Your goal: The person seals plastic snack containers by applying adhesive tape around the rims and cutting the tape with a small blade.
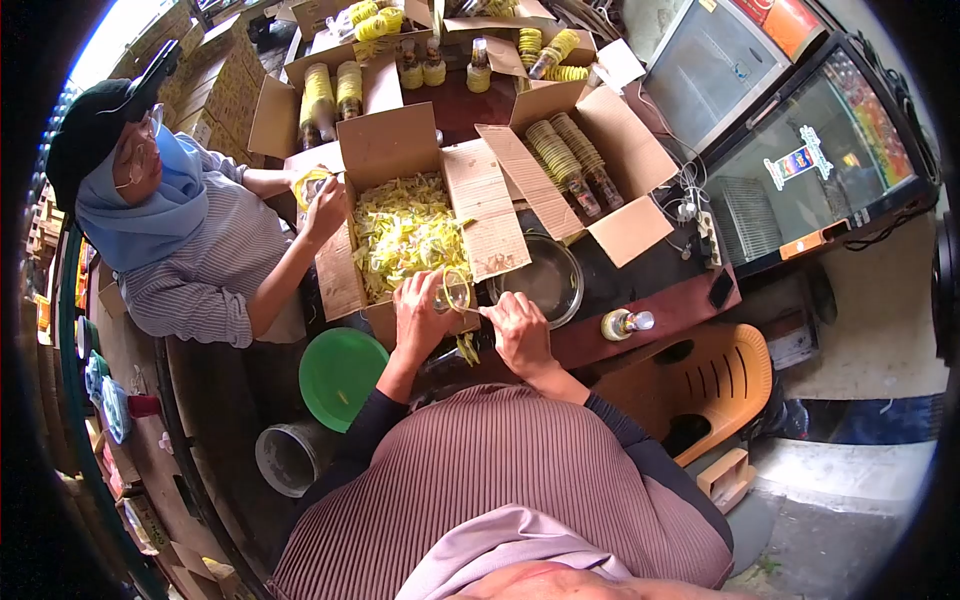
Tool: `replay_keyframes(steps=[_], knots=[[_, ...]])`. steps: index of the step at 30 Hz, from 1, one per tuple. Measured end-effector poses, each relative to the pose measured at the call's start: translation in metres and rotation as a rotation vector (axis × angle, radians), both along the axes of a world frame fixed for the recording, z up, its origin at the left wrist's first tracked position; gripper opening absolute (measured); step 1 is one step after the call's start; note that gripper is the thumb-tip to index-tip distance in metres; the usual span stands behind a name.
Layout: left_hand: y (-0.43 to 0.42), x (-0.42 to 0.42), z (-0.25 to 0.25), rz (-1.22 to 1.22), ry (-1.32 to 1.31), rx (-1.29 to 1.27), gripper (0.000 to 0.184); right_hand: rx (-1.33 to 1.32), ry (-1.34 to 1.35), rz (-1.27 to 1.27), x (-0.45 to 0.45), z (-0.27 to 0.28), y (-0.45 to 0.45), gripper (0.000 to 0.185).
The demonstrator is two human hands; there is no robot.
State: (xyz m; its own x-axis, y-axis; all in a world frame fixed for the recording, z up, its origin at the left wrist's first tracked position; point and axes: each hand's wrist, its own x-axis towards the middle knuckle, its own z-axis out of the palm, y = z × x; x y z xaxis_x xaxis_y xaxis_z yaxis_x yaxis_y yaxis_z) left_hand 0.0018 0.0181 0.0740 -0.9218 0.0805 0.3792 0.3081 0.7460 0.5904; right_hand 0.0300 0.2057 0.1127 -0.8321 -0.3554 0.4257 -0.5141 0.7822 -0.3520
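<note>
My left hand (421,318) is closed around a small clear round container (456,292), held above the near edge of an open cardboard box (495,225). A thin yellow band (462,308) loops about the container and stretches towards my right hand (521,332). The fingers of that hand are pinched on the band's end. Many loose yellow pieces (405,225) fill the box, and a few hang over its near side. Just right of the box is a round clear-walled bowl (560,285).
A co-worker (190,220) at left holds a small yellow-rimmed item. Another box (630,235) holds stacked yellow-ringed containers. A small bottle (626,324) lies near the table edge. A green basin (342,378), an orange chair (700,390) and a glass-door cooler (815,155) surround the table.
</note>
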Motion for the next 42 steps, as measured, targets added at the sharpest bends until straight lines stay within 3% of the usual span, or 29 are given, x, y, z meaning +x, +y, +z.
replay_keyframes(steps=[7,13,19,26,30,34,37,42], knots=[[-0.003,-0.009,0.006,-0.016,-0.132,0.044,0.06,0.129,0.136,-0.023,-0.007,-0.007,-0.006,0.01],[-0.007,-0.013,0.01,-0.033,0.046,-0.137,0.057,0.135,0.14,-0.043,-0.013,-0.02,-0.016,0.012],[-0.017,-0.015,-0.003,-0.029,-0.179,0.072,0.055,0.147,0.154,-0.049,-0.014,-0.032,-0.024,0.011],[-0.02,-0.018,-0.003,-0.029,-0.201,-0.003,0.049,0.147,0.08,-0.008,-0.014,-0.036,-0.024,0.017],[-0.02,-0.018,-0.003,-0.096,-0.046,-0.208,0.049,0.194,0.064,-0.049,-0.014,-0.04,-0.028,0.006],[-0.02,-0.021,-0.005,-0.113,-0.051,-0.165,0.051,0.206,0.113,-0.059,-0.013,-0.037,-0.026,0.008],[-0.025,-0.024,-0.006,-0.143,-0.261,-0.054,0.054,0.195,0.099,-0.047,-0.01,-0.043,-0.027,0.006],[-0.015,-0.018,0.0,-0.225,-0.197,-0.147,0.054,0.145,0.028,-0.093,-0.014,-0.055,-0.027,0.004]])
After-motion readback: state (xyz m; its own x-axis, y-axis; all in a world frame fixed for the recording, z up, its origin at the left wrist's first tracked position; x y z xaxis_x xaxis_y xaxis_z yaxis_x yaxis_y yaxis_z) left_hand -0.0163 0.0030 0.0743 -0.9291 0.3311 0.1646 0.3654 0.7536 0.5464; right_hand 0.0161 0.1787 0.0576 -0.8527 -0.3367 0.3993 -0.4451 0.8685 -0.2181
